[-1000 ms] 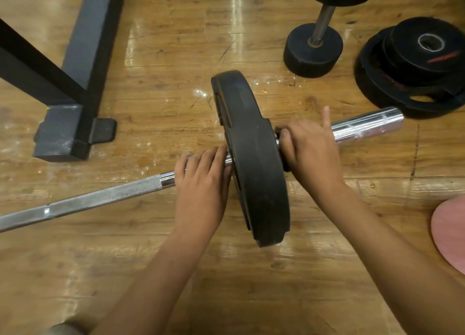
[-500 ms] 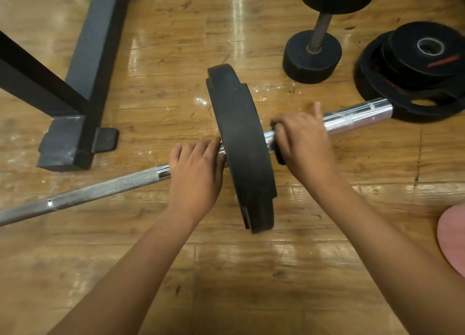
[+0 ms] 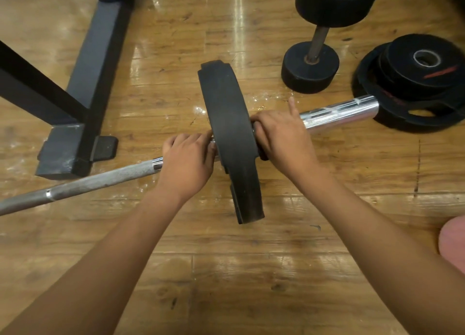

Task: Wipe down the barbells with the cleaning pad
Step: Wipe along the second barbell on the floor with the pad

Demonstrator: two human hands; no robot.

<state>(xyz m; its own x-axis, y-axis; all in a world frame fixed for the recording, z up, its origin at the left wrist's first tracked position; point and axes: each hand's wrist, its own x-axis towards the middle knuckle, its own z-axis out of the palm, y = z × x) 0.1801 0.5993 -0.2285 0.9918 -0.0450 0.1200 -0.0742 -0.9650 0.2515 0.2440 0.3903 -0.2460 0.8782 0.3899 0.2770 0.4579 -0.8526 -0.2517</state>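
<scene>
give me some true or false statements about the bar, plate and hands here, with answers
1. One plate sits on the bar between the left hand and the right hand. True.
2. The left hand is off the bar. False: it grips the bar just left of the plate.
3. The bar's right end is bare chrome. True.
4. The dumbbell lies on the plate stack. False: it stands on the floor, apart from the stack.
</scene>
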